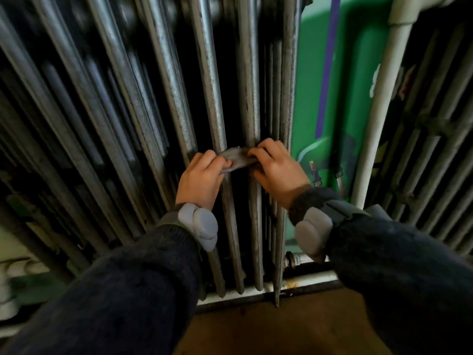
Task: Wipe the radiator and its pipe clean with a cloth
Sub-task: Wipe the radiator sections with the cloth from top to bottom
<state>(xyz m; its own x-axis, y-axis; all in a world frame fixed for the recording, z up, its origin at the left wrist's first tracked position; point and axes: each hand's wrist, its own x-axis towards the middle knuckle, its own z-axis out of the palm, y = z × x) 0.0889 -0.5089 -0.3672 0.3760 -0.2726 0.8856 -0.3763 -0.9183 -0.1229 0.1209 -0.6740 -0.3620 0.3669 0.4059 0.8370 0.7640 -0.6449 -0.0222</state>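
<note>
Both hands — left hand (202,175) and right hand (275,166) — are pinching the grey cloth (236,158) taut across a radiator (212,98) column, fingers clamped on its ends, probably for sawing it clean.

Dim, with deep shadow between the radiator (210,98) columns, motion blur at upper left, and wide-angle bending at edges.

The tall grey ribbed metal radiator (212,98) runs out of frame at the top and left, its left-hand columns smeared by blur. The crumpled grey cloth (236,158) shows only between the left hand (202,179) and right hand (275,166), whose fingers (212,160) curl out of sight into it. The white upright pipe (384,103) is cut off at the top edge, its foot hidden behind the right dark knitted sleeve (384,252).
</note>
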